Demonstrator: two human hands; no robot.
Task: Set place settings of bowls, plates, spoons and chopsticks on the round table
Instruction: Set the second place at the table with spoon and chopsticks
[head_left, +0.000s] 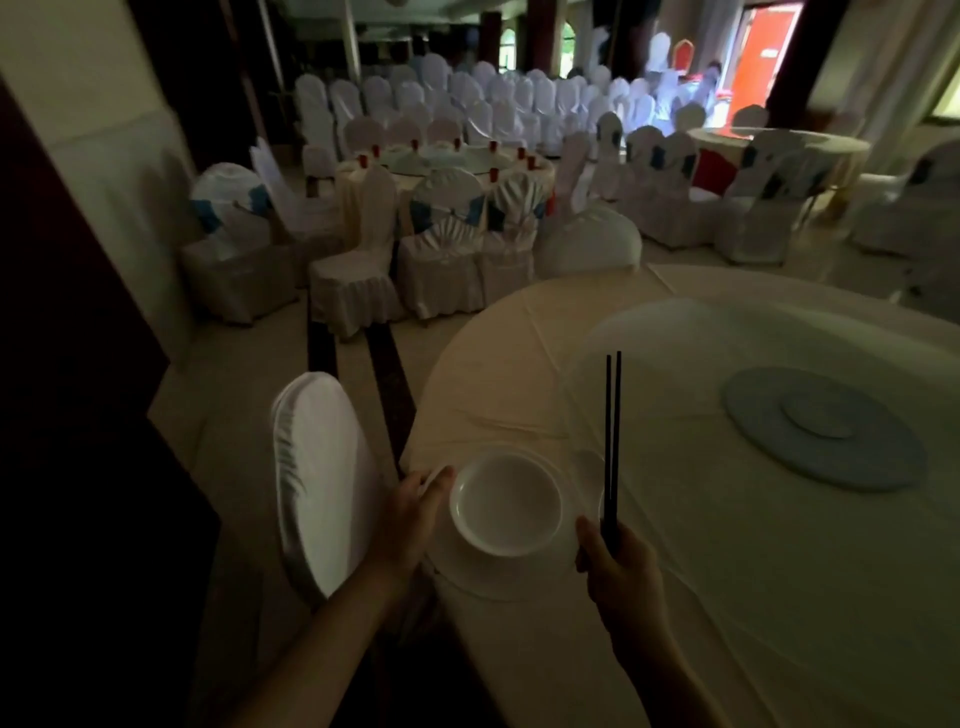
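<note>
Both forearms reach in from 6 o'clock. The left hand (415, 512) grips the plate (478, 569) at its 9 o'clock rim; the right hand (621, 564) pinches chopsticks (612, 431) pointing toward 12 o'clock.

Dim and underexposed, lit mainly from the bright doorway (764, 62) at top right and pale windows (568, 48) at the back, sunk in black shadow along the left side and near corners, soft and smeared over the far chairs (493, 98), bent by wide-angle distortion toward the edges.

L grip (410, 514) & R grip (618, 566): bare hands; forearms (322, 623) uncovered to frame edge.
</note>
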